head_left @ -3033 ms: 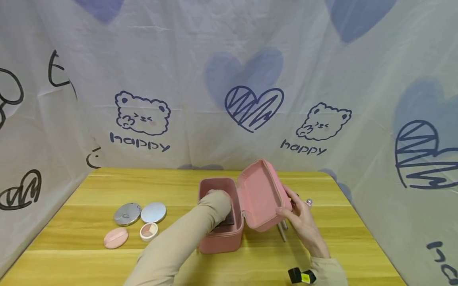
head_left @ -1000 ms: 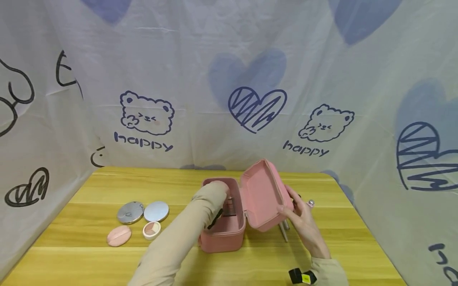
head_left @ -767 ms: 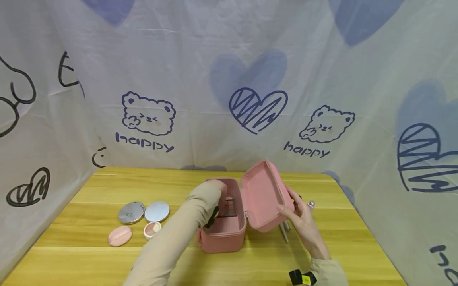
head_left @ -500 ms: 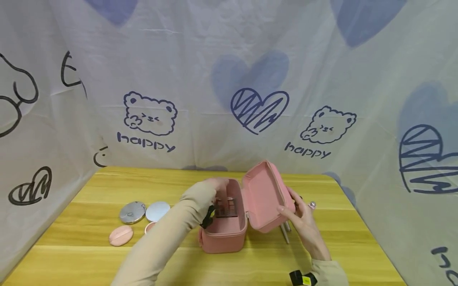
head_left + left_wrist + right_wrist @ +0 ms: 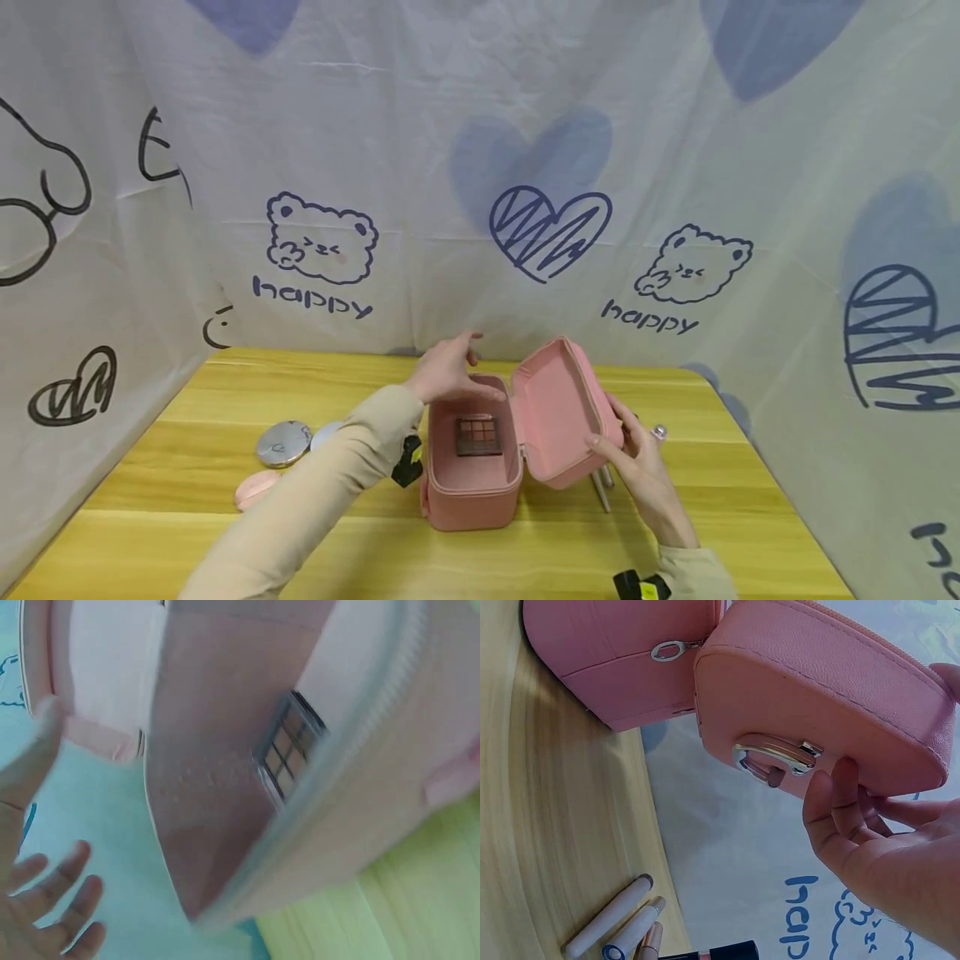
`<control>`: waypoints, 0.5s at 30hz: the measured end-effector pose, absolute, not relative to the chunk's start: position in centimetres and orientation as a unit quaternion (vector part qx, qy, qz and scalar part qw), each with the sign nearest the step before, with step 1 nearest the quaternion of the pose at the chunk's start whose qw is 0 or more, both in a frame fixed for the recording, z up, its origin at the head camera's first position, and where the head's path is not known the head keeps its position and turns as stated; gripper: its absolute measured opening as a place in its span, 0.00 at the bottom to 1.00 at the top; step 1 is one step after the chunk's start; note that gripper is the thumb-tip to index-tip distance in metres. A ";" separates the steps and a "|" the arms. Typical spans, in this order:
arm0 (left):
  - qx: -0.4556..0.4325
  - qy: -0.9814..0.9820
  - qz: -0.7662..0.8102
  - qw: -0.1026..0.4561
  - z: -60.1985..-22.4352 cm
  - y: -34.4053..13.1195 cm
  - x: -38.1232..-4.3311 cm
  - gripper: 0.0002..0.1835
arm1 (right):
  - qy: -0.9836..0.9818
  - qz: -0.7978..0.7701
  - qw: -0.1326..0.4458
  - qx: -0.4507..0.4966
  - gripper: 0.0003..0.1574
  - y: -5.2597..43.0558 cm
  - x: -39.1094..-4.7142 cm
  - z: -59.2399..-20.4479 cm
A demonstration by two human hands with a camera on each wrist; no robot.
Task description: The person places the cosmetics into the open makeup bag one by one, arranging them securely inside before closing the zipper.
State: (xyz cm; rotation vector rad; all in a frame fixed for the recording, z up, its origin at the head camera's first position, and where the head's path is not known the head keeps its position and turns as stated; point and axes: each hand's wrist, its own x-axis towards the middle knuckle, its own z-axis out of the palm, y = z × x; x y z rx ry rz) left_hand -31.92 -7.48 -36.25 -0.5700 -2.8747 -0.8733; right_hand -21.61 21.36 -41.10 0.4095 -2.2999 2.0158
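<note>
A pink zippered makeup case stands on the wooden table with its lid swung out to the right. Inside, on the case floor, lies a dark eyeshadow palette with reddish pans; the left wrist view shows the same palette past the rim. My left hand is above the case's back left rim, fingers spread and holding nothing. My right hand holds the lid's outer edge, thumb on the rim and fingers behind it. In the right wrist view those fingers touch the lid's top near its metal-trimmed handle.
Left on the table are a silver round compact, a second compact partly behind my sleeve and a pink powder puff. Several cosmetic tubes lie right of the case, under the lid. A printed cloth hangs behind.
My left hand has risen out of the case toward the back left, leaving the eyeshadow palette uncovered on the case floor. The right hand keeps its hold on the lid. The head view has shifted slightly.
</note>
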 end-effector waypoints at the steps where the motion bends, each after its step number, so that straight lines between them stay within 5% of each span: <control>1: -0.186 -0.940 -0.282 0.060 -36.2 -7.7 -32.0 0.56 | -0.746 0.653 0.028 0.132 0.44 21.4 -21.6 -41.1; 15: -0.140 -0.943 -0.235 0.188 -37.5 -15.6 -31.4 0.51 | -0.747 0.651 0.027 0.133 0.44 21.4 -21.6 -41.0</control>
